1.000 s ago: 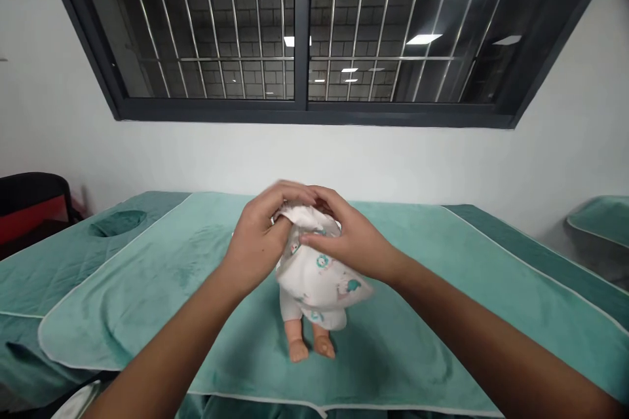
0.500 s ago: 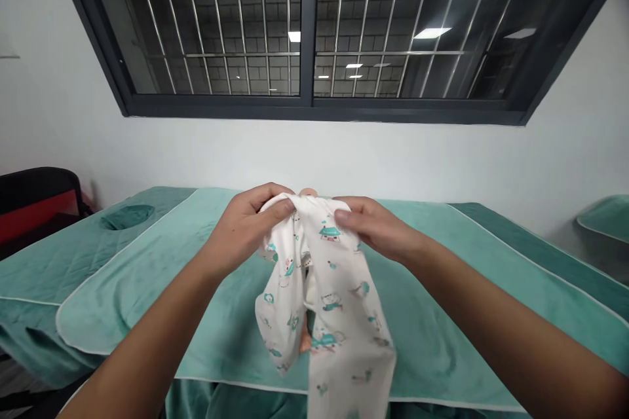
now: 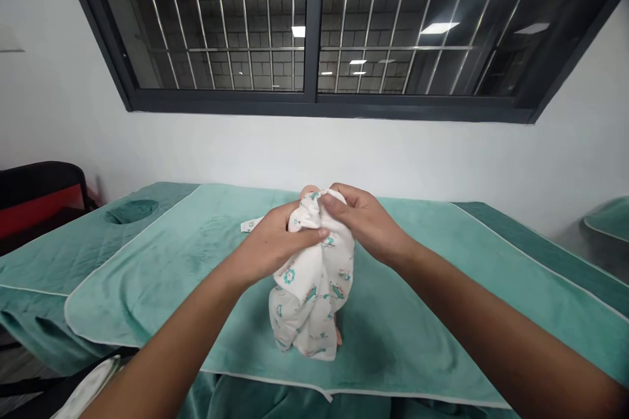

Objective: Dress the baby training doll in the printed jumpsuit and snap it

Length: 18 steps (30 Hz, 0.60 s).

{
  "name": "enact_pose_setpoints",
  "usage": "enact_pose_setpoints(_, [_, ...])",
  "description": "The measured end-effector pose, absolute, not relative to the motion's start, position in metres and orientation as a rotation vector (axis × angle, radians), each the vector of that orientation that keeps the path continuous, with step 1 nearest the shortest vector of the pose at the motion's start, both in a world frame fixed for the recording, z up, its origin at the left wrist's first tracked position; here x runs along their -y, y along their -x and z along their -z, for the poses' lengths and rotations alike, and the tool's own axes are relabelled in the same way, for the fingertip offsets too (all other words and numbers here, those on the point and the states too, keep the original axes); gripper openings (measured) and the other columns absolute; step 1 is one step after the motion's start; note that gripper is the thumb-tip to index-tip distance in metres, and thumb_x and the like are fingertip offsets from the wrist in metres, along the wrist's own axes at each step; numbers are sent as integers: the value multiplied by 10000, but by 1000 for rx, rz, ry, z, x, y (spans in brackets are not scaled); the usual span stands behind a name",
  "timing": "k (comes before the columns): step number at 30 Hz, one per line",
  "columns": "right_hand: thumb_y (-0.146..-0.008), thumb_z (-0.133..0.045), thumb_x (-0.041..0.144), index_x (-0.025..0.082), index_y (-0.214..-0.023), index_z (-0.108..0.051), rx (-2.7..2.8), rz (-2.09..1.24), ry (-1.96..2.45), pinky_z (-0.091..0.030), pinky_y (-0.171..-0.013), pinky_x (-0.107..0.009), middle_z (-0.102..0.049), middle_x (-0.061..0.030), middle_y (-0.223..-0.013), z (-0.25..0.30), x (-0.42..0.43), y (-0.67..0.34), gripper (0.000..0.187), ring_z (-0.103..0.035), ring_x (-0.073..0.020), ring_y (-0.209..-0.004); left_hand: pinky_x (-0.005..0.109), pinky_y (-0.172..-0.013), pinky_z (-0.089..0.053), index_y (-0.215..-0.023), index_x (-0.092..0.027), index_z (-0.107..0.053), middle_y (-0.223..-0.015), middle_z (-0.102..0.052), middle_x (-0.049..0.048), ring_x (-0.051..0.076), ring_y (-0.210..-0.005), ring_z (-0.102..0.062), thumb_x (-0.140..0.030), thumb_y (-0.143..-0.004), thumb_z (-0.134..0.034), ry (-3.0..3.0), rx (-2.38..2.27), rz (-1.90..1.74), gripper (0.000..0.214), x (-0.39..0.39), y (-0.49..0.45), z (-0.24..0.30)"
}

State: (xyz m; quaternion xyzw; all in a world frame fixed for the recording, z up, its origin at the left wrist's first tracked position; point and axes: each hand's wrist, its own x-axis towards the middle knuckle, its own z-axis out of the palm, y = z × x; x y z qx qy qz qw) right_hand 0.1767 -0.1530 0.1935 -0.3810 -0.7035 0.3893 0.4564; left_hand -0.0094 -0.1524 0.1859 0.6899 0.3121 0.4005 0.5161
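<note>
A white baby garment (image 3: 314, 281) with teal and red cartoon prints hangs bunched between my hands over the teal cover. My left hand (image 3: 280, 239) grips its left side, thumb pressed across the front of the cloth. My right hand (image 3: 363, 216) pinches the gathered top edge at the right. Behind the cloth is what looks like a doll; only a skin-coloured rounded top (image 3: 309, 190) and a small part low at the right (image 3: 339, 331) show. A printed cloth end (image 3: 249, 225) sticks out left of my left hand.
The teal cover (image 3: 417, 321) lies over a padded bed with a round recess (image 3: 132, 211) at the left. A black and red item (image 3: 42, 203) stands at far left. A white wall and barred window (image 3: 314, 101) are behind; another teal-covered surface (image 3: 609, 226) is at right.
The garment has been drawn up and bunched, so its long hanging part is shorter. My hands have come closer together, the left moving right and lower. The printed end at left now shows.
</note>
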Motion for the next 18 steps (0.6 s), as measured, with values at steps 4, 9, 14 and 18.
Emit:
enact_pose_setpoints(4, [-805,-628,548,165,-968,-669,2122,-1340,891,-461,-662,-244,-652,-54,-913,-187,154,-185,419,-598,-161,-799,189,-512,-399,-811,-170,-598,-675,-560,-17,105,-577,-534,-366,-728,-721,-1383,-701,-1152,246,146,7,-176])
enact_pose_setpoints(9, [-839,-612,493,185,-1005,-693,2042,-1326,980,-479,-721,-261,-679,-48,-958,-173,151,-190,360,-624,-178,-853,261,-614,-492,-1016,-177,-626,-831,-663,47,170,-688,-628,-419,-761,-693,-1249,-658,-1008,358,142,5,-165])
enact_pose_setpoints(14, [-831,-611,534,153,-944,-679,1632,-1312,997,-483,-746,-285,-677,-75,-975,-156,139,-193,403,-626,-195,-871,370,-847,-504,-1166,-178,-634,-1073,-685,105,282,-995,-636,-268,-649,-796,-1469,-584,-655,549,143,10,-157])
enact_pose_setpoints(18, [-818,-628,541,145,-1065,-651,1407,-1431,947,-497,-764,-296,-668,-99,-1027,-148,140,-191,468,-630,-216,-918,363,-871,-486,-1133,-169,-652,-1086,-685,103,266,-981,-637,-305,-721,-735,-1414,-613,-793,441,138,9,-147])
